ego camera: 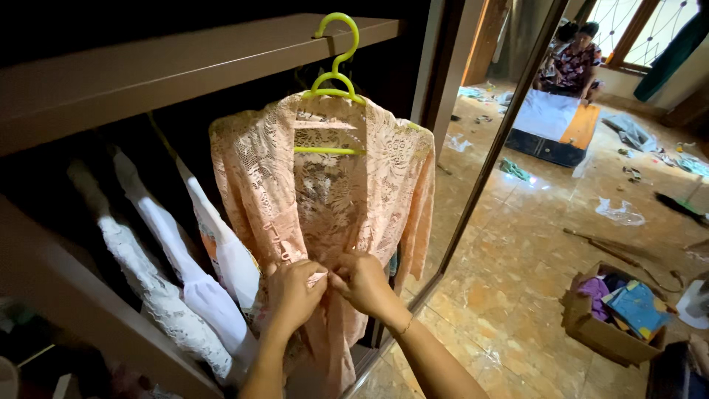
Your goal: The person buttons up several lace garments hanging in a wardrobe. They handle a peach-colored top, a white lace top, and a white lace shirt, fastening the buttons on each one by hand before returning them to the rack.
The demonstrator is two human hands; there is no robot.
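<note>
A peach lace blouse (347, 185) hangs on a lime green hanger (334, 77), whose hook rests over the edge of a wardrobe shelf (148, 70). My left hand (294, 290) and my right hand (362, 281) meet at the blouse's front opening, low on the garment. Both pinch the lace edges together near a row of small buttons. Fingertips of the two hands touch each other.
White garments (185, 288) hang to the left inside the dark wardrobe. A mirror door edge (493, 148) runs diagonally on the right. On the tiled floor lie a cardboard box of cloths (613, 310), scattered scraps, and a seated person (572, 63) far back.
</note>
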